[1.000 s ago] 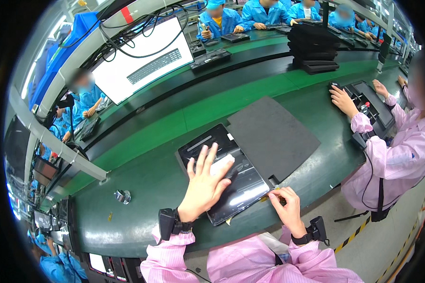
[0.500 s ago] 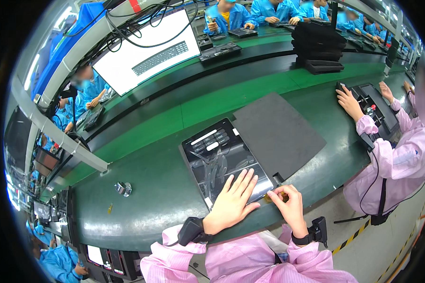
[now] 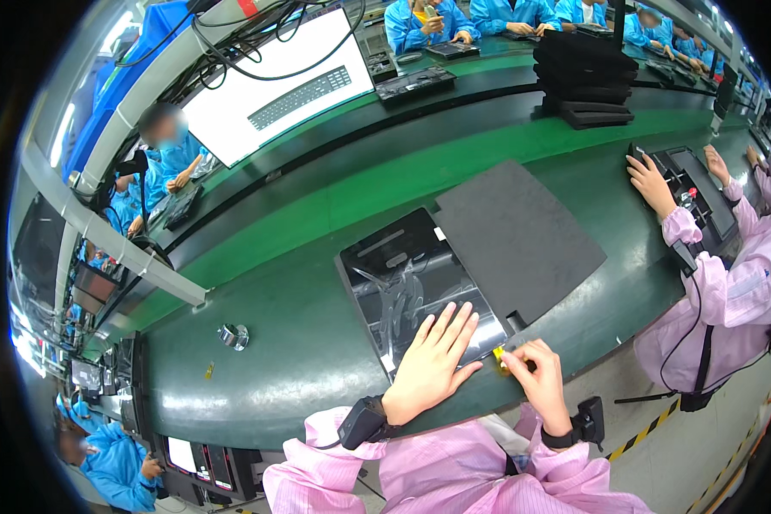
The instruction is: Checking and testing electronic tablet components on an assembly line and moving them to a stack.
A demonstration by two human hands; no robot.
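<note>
In front of me, a dark glossy flat panel [image 3: 403, 278] under clear, wrinkled film lies on the green bench, partly over a grey foam sheet [image 3: 522, 240]. My left hand [image 3: 433, 368] rests flat on its near part, fingers stretched out. Just off the panel's near right corner, my right hand [image 3: 540, 381] pinches a yellow strip of tape [image 3: 500, 358] between thumb and finger. The strip reaches to that corner. A small white tab [image 3: 439, 233] sits at the panel's far right edge.
A round metal piece [image 3: 233, 337] and a yellow scrap [image 3: 209, 371] lie to the left on the bench. Black foam sheets [image 3: 582, 77] are stacked at the back. A person in pink works on a black device [image 3: 690, 197] at right. A monitor [image 3: 274, 86] stands behind.
My right hand has drawn slightly away from the panel's corner, and more of the yellow tape shows. The bright patches on the panel's far part have faded. My left hand stays flat.
</note>
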